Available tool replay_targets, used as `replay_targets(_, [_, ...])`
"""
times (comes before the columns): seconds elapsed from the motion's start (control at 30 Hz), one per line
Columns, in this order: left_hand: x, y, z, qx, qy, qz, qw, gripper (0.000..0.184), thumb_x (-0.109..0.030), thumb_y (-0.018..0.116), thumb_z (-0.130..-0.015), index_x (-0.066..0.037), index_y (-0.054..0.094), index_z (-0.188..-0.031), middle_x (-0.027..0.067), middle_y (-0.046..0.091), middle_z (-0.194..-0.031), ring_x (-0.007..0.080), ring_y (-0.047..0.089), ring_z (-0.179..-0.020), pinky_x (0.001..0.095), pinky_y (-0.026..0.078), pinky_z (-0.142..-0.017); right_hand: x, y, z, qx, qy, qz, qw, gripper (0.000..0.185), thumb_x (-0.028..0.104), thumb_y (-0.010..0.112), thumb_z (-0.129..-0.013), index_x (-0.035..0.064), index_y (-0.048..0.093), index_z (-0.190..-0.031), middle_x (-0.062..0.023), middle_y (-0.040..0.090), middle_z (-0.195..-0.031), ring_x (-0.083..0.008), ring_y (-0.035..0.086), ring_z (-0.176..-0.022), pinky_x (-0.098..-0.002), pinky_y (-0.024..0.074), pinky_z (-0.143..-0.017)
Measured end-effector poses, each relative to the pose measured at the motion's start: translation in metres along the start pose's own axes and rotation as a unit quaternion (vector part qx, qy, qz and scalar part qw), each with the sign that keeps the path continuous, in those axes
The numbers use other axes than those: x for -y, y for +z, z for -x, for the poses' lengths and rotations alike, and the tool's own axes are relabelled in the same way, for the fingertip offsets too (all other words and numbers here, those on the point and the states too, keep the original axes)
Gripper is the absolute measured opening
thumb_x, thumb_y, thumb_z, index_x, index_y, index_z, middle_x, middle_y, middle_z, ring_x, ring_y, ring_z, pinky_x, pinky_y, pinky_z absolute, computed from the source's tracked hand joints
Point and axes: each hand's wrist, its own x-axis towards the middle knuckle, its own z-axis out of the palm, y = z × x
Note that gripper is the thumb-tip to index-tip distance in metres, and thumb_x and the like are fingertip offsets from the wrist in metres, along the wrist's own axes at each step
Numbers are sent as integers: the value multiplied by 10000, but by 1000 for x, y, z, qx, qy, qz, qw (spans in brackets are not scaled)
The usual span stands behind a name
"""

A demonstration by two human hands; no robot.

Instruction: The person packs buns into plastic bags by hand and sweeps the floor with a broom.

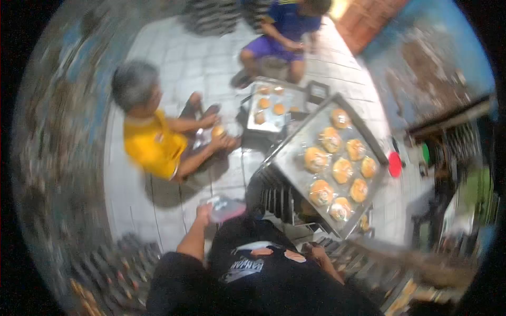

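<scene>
My left hand (204, 211) is closed on the edge of a clear plastic bag (227, 208) with a pinkish lower edge. The bag is blurred, so I cannot make out whether it is one or a stack. My right hand (316, 252) is low at my right side, below the near corner of a large metal tray (295, 181). Its fingers are smeared and what they touch is unclear. Several round golden buns (342, 170) in clear wrappers lie on that tray, apart from both hands.
A person in a yellow shirt (153, 142) sits on the tiled floor, holding a bun (217, 130). Another person in a blue shirt (295, 21) sits behind a smaller tray (258, 125) of buns. Stacked dark racks (116, 274) stand at lower left; a red round object (395, 164) is at right.
</scene>
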Motion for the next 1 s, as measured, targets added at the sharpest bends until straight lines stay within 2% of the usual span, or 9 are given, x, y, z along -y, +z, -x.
replay_targets(0.07, [-22, 16, -9, 21, -18, -148, 989, 303, -209, 620, -960, 42, 680, -1120, 157, 708, -940, 234, 681, -862, 411, 555, -748, 0, 26, 10, -75, 138, -319, 935, 341, 198, 601, -989, 9, 640, -1270, -144, 737, -1136, -279, 724, -970, -418, 577, -819])
replay_targets(0.27, [-56, 67, -9, 185, 129, -275, 935, 248, -142, 657, -957, 36, 677, -1129, 109, 710, -993, 208, 668, -865, 382, 534, -755, -53, 106, -33, -63, 163, -280, 944, 469, 369, 568, -1020, 14, 603, -1325, -181, 648, -1294, -316, 638, -1156, -446, 496, -998])
replay_targets(0.43, [-88, 87, -32, 145, -58, -51, 986, 266, -94, 685, -939, 33, 654, -1171, 115, 702, -1034, 219, 677, -886, 373, 549, -776, -3, 98, -57, -45, 185, -389, 901, 450, 371, 586, -995, 62, 622, -1319, -200, 585, -1369, -286, 590, -1238, -486, 516, -973])
replay_targets(0.53, [-122, 74, -33, 160, -71, -70, 982, 298, -139, 658, -968, 50, 632, -1196, 145, 702, -1058, 258, 707, -923, 388, 586, -800, -21, 111, -113, -99, -110, 363, 920, 354, 367, 634, -991, 31, 715, -1065, -80, 668, -748, -208, 654, -727, -367, 534, -712])
replay_targets(0.67, [-143, 42, -39, 80, -65, -103, 989, 315, -164, 647, -981, 55, 624, -1206, 144, 698, -1065, 258, 710, -893, 387, 595, -774, -2, 109, -147, -156, 19, -115, 981, 333, 369, 648, -941, 66, 747, -1037, -134, 732, -869, -285, 706, -852, -410, 545, -815])
replay_targets(0.77, [-130, 5, -64, 74, -47, -84, 993, 327, -183, 636, -990, 62, 618, -1205, 149, 696, -1069, 262, 712, -880, 400, 603, -768, 21, 68, -177, -67, -48, 289, 954, 355, 347, 623, -919, 132, 718, -1185, -127, 747, -1091, -335, 709, -977, -429, 553, -859])
replay_targets(0.83, [-123, -8, -62, 99, -69, -48, 991, 341, -211, 616, -1003, 50, 611, -1223, 148, 693, -1077, 267, 710, -902, 403, 605, -778, -24, 71, -247, 77, 34, 242, 967, 441, 339, 620, -915, 150, 642, -1313, -110, 712, -1213, -328, 685, -1081, -434, 558, -874])
replay_targets(0.9, [-116, -8, -55, 122, -100, -11, 987, 360, -238, 606, -1009, 29, 602, -1251, 142, 688, -1089, 269, 705, -923, 404, 601, -796, -17, 72, -232, -273, -117, 32, 954, 404, 303, 634, -916, 31, 688, -1210, -187, 706, -1185, -342, 665, -1077, -432, 507, -979])
replay_targets(1.0, [-117, 22, -46, 159, -59, 20, 985, 371, -243, 613, -1003, 18, 595, -1266, 132, 684, -1091, 265, 701, -926, 404, 597, -818, 19, 48, -198, -218, 44, -409, 885, 480, 342, 655, -930, 12, 639, -1277, -174, 698, -1202, -309, 648, -1110, -409, 497, -974])
